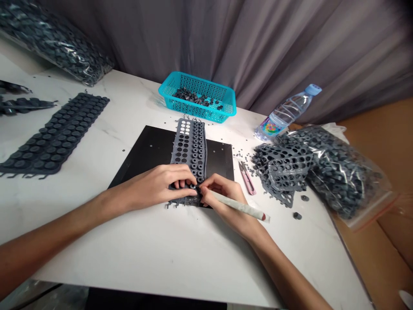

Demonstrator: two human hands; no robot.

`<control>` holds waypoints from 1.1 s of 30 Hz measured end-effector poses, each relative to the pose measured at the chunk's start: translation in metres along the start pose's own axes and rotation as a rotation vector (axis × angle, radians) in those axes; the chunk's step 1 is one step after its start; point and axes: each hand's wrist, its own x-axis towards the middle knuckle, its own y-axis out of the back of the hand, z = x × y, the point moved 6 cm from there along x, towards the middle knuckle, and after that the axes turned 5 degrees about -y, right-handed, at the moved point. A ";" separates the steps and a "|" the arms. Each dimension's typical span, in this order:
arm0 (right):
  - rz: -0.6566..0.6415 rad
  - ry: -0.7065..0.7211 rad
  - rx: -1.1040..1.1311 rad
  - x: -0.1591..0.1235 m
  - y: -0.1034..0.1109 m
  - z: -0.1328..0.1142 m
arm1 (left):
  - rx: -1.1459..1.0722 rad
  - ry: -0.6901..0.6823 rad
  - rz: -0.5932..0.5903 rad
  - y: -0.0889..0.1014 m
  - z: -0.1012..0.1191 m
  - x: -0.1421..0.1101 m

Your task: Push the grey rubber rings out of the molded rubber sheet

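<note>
A grey rubber sheet (pixel 190 148) of small round parts, many holes punched out, lies on a black mat (pixel 151 150). My left hand (pixel 158 185) presses its curled fingers on the sheet's near end. My right hand (pixel 222 198) pinches a pale stick-like tool (pixel 241 207) like a pen, its tip at the sheet's near right edge beside my left fingertips.
A teal basket (pixel 200 99) with loose grey parts stands behind the mat. A full rubber sheet (pixel 54 133) lies at left. Empty punched sheets (pixel 280 170), a plastic bag of parts (pixel 342 176), a water bottle (pixel 287 112) and pink snips (pixel 247 177) sit at right.
</note>
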 end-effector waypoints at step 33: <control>0.209 -0.073 0.155 0.007 0.047 0.015 | -0.751 0.317 0.167 0.001 -0.020 -0.006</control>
